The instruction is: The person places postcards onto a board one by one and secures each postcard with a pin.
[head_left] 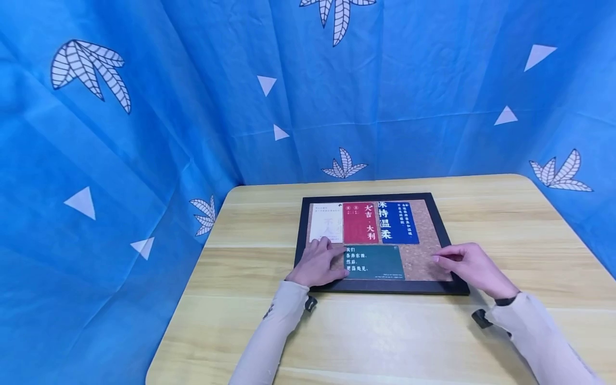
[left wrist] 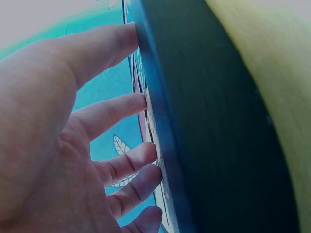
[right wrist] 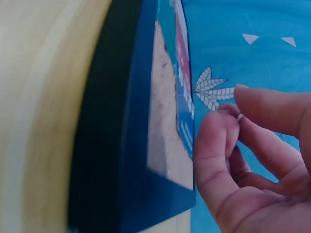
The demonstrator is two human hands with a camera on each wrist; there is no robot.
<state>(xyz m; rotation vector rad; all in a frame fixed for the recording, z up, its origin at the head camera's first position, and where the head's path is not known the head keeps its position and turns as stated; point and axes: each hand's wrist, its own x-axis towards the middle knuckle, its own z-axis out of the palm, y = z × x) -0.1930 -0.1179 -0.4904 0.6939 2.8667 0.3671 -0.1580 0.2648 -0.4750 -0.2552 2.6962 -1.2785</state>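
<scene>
A black-framed cork board (head_left: 423, 262) lies on the table with several printed cards on it. The green card (head_left: 375, 262) lies below the red card (head_left: 356, 214). With fingers spread, my left hand (head_left: 317, 262) rests over the board's left side; its index finger and thumb touch the green card's left edge. My right hand (head_left: 474, 267) is over the board's right edge, fingers curled and fingertips together. Among those fingertips, a tiny shiny thing (right wrist: 240, 116) shows in the right wrist view, too small to name.
The white card (head_left: 320, 222) and blue card (head_left: 401, 224) flank the red one along the board's top. Under the board is a light wood table (head_left: 385, 331). A blue patterned curtain (head_left: 409, 91) hangs behind it and to the left.
</scene>
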